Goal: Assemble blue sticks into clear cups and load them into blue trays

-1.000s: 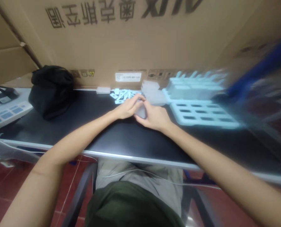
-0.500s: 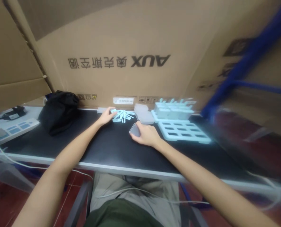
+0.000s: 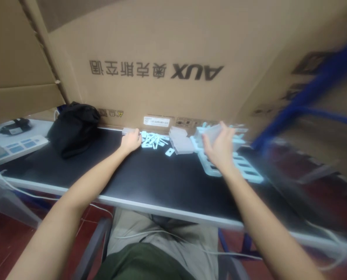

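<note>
1. Clear case (image 3: 212, 133): off the table (image 3: 150, 179), gripped in my right hand (image 3: 219, 149) at 1 o'clock. Thumb on one side and fingers on the other are clamped on its edges. The picture is blurred here, so finer detail of the case cannot be read.

2. Change, right side: half a second ago the case lay on the table under this hand, near 12 o'clock. It is now lifted and carried rightward, above the near end of the white tray (image 3: 243, 171). The work in hand has therefore passed from the table to the tray.

3. Left hand (image 3: 131, 141): at 11 o'clock, palm down, fingers curled onto the left edge of the pile of white strips (image 3: 153, 140). I cannot tell whether a strip is pinched. It reached this pile half a second ago and has not moved since.

4. Change, table: one loose strip (image 3: 170, 151) lies at 12 o'clock, apart from the pile, where none lay before.

5. Surroundings: clear boxes (image 3: 179, 142) between pile and tray; black bag (image 3: 74, 128) at 10 o'clock; carton (image 3: 162, 46) upright along the far edge
</note>
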### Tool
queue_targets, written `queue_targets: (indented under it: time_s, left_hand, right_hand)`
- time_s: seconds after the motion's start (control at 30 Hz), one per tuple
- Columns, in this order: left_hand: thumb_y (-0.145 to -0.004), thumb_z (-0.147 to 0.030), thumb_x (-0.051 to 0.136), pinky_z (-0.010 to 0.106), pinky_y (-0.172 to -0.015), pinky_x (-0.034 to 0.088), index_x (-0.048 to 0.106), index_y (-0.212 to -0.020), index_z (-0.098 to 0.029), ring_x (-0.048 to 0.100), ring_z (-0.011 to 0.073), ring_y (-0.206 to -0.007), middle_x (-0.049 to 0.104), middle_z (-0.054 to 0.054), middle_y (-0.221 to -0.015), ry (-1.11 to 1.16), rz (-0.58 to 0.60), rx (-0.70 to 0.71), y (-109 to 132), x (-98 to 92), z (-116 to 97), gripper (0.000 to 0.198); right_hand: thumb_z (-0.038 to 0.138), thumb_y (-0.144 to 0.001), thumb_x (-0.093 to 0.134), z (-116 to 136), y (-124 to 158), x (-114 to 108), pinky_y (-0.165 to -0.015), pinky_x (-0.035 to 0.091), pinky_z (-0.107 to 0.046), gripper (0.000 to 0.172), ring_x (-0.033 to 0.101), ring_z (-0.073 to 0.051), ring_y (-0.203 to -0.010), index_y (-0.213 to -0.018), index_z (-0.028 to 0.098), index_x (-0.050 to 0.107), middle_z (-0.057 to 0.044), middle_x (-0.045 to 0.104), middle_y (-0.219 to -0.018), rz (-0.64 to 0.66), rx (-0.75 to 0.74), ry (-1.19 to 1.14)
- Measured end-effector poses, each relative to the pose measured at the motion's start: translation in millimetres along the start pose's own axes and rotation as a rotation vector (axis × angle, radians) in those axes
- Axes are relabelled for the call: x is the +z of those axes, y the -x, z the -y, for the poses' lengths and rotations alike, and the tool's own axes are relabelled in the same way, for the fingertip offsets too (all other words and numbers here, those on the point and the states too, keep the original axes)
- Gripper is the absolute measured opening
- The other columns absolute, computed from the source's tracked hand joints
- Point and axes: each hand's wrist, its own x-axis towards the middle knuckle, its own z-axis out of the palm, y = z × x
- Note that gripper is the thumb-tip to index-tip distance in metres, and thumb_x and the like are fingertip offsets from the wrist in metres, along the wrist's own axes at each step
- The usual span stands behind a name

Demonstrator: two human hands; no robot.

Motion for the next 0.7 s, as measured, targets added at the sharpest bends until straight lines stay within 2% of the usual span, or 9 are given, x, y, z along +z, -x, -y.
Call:
queue_targets:
  time_s: [0.1,0.27,0.37,0.47,0.57,0.7]
  left_hand:
    - [-0.106,-0.036,0.043,0.046,-0.093,0.055,0.061,-0.126,-0.022,0.074,0.0338,-0.107,0.077,0.016,-0.117,-0.001,0.039,0.039,1.6,0.5,-1.5,0.030]
    - [-0.107,-0.036,0.042,0.042,-0.095,0.054,0.059,-0.126,-0.024,0.073,0.0301,-0.109,0.076,0.013,-0.123,0.045,0.054,0.180,1.1,4.5,-5.0,0.028]
    - [-0.109,-0.039,0.040,0.043,-0.095,0.054,0.059,-0.124,-0.023,0.071,0.0296,-0.108,0.074,0.012,-0.123,0.074,0.052,0.221,-0.3,6.4,-6.3,0.029]
    - [-0.109,-0.038,0.039,0.043,-0.099,0.053,0.060,-0.119,-0.021,0.067,0.0293,-0.113,0.072,0.013,-0.123,0.118,-0.030,0.280,1.8,7.3,-9.9,0.029]
    - [-0.106,-0.032,0.042,0.043,-0.101,0.051,0.061,-0.115,-0.019,0.064,0.0294,-0.115,0.070,0.013,-0.120,0.190,-0.048,0.490,10.0,7.9,-22.0,0.025]
    - [-0.106,-0.033,0.044,0.042,-0.103,0.051,0.065,-0.115,-0.022,0.065,0.0275,-0.112,0.071,0.011,-0.115,0.247,0.062,0.839,24.8,10.9,-48.7,0.025]
  right_hand:
    - [0.065,-0.100,0.045,-21.1,-18.4,11.5,-0.113,0.045,-0.061,0.090,0.059,-0.042,-0.130,-0.161,0.001,0.033,-0.031,0.060,-0.139,0.179,-0.089,-0.030]
    - [0.061,-0.096,0.053,-18.1,-52.1,38.9,-0.110,0.047,-0.061,0.067,0.059,-0.042,-0.128,-0.144,0.015,0.059,-0.023,0.067,-0.137,0.467,-0.344,0.001]
    - [0.057,-0.093,0.059,-13.3,-69.1,58.6,-0.105,0.049,-0.063,0.063,0.057,-0.044,-0.128,-0.142,0.019,0.061,-0.021,0.069,-0.136,0.578,-0.386,0.014]
    - [0.054,-0.089,0.063,-12.8,-77.0,75.0,-0.101,0.050,-0.061,0.065,0.056,-0.044,-0.126,-0.142,0.017,0.061,-0.021,0.069,-0.133,0.655,-0.387,0.040]
    - [0.052,-0.089,0.063,-12.9,-76.5,84.3,-0.102,0.049,-0.058,0.065,0.055,-0.042,-0.126,-0.142,0.015,0.061,-0.021,0.069,-0.135,0.710,-0.410,0.076]
    - [0.046,-0.089,0.058,-10.8,-71.1,88.5,-0.106,0.048,-0.057,0.069,0.053,-0.040,-0.129,-0.148,0.011,0.058,-0.021,0.062,-0.145,0.729,-0.421,0.113]
